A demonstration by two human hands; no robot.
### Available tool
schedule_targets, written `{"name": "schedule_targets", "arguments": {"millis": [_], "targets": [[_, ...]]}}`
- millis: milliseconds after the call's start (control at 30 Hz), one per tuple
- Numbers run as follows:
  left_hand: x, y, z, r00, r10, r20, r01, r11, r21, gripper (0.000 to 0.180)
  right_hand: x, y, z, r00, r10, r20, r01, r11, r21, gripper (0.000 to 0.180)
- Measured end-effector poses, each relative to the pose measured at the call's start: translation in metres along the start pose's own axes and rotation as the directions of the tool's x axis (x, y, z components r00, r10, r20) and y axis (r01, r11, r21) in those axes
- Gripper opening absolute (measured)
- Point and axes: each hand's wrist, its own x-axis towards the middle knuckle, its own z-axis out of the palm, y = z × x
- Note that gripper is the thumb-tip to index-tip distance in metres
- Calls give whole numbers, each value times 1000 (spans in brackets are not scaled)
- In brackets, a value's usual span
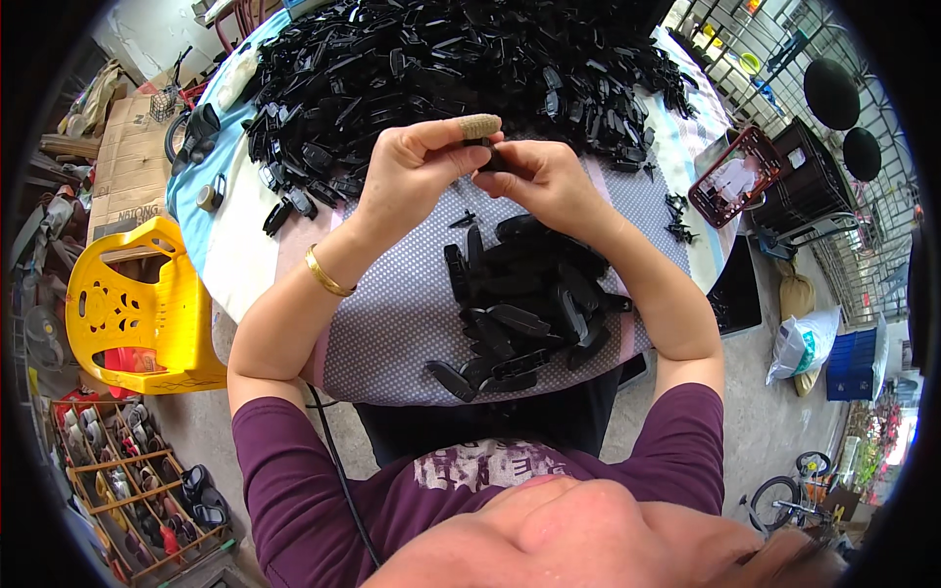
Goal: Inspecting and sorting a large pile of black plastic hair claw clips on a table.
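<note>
Above the table my left hand (414, 165) and my right hand (545, 178) meet, fingertips pinched around a small black plastic part (484, 155). Fingers cover most of it, so its exact shape is hidden. A beige finger cover sits on one finger of my left hand, and a gold bangle (328, 272) circles that wrist. Below my hands, near the table's front edge, lies a loose group of elongated black plastic pieces (520, 319). Beyond my hands spreads a large heap of glossy black plastic parts (421, 73).
The round table is covered with a patterned cloth (382, 333). Small black clips (678, 218) lie at the right, beside a phone in a dark red frame (735, 181). A small round jar (211, 193) stands at the left edge. A yellow chair (147, 304) is left of the table.
</note>
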Motion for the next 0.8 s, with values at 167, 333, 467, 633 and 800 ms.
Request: {"name": "schedule_targets", "arguments": {"millis": [167, 333, 467, 633, 800], "targets": [[0, 4, 0, 1000, 10, 17, -10, 1000, 9, 30, -2, -5, 4, 998, 6, -61, -15, 990, -142, 19], [-6, 8, 5, 994, 109, 19, -110, 956, 271, 44, 22, -5, -51, 972, -35, 231, 64, 991, -119, 30], [-14, 11, 26, 861, 232, 453, -459, 738, 495, 61, 54, 74, -141, 908, -199, -369, -110, 736, -668, 31], [-28, 7, 29, 738, 190, 648, -524, 766, 372, 56, 83, 120, -145, 899, -197, -390, -294, 388, -873, 32], [0, -9, 1, 886, 289, 361, -461, 626, 629, 33, 89, 125, -149, 902, -123, -413, -380, 225, -897, 27]]}}
